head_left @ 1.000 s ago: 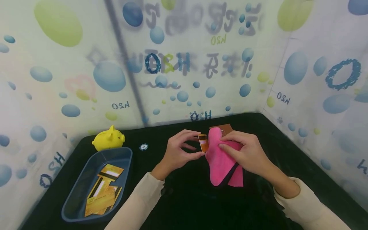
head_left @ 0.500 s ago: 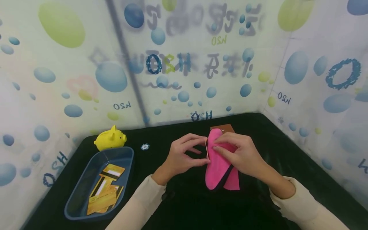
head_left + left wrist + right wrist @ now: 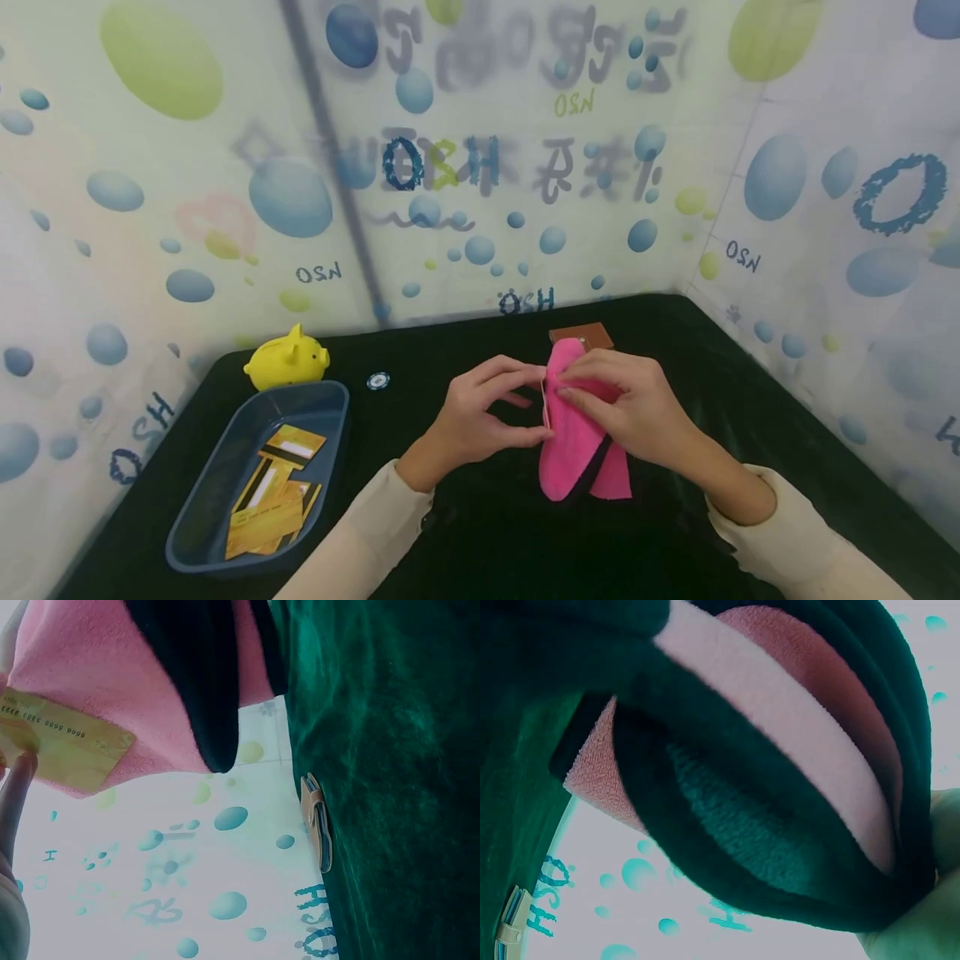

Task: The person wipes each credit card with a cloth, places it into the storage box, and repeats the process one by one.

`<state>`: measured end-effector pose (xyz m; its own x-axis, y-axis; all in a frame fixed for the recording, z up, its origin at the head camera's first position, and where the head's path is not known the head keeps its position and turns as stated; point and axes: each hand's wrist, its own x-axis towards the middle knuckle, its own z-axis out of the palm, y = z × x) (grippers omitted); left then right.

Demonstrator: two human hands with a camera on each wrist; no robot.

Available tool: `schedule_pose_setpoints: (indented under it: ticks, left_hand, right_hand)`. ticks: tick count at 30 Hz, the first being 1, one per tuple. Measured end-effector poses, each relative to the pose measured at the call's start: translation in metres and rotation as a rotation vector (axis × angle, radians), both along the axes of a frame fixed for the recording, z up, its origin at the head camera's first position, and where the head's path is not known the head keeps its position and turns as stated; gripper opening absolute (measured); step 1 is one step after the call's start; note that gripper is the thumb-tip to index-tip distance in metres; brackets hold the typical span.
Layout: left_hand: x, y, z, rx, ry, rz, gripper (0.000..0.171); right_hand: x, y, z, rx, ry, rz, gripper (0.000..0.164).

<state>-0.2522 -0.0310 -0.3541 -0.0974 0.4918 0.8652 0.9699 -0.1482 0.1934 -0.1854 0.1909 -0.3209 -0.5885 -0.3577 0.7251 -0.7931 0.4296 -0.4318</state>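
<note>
My left hand (image 3: 480,412) pinches a gold bank card (image 3: 547,407) by its opposite edges, between the thumb and the fingers. The card is edge-on to the head camera, along the left side of a pink cloth (image 3: 566,454) with black edging. In the left wrist view the card's numbered face (image 3: 86,750) shows, lying over the pink fabric. My right hand (image 3: 637,404) pinches the cloth near its upper part with thumb and fingers, above the table. The right wrist view shows the cloth's folds, with a pink band (image 3: 780,712) between dark layers.
A blue tray (image 3: 197,492) at the left holds several gold cards (image 3: 262,525). Behind it stands a yellow piggy bank (image 3: 285,360), and a poker chip (image 3: 378,381) lies to its right. A brown wallet (image 3: 592,333) lies beyond the cloth, near the patterned curtain (image 3: 480,275).
The card has turned from showing its striped face to edge-on, and it now lies against the cloth. My left hand has moved slightly right; my right hand and the cloth's top have shifted slightly.
</note>
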Motion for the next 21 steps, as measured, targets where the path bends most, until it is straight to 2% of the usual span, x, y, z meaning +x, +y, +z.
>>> schedule_pose_setpoints:
  ticks: [6, 12, 21]
  left_hand:
    - [0.005, 0.0, 0.002, 0.014, 0.097, 0.035, 0.053]
    - [0.01, -0.001, 0.004, -0.023, 0.156, 0.066, 0.055]
    - [0.014, -0.003, 0.005, 0.006, 0.178, 0.061, 0.054]
  right_hand:
    - [-0.001, 0.001, 0.001, 0.006, 0.026, -0.006, 0.034]
    - [-0.002, 0.003, -0.001, 0.005, 0.032, -0.02, 0.034]
    - [-0.006, 0.007, -0.002, 0.002, 0.035, -0.044, 0.034]
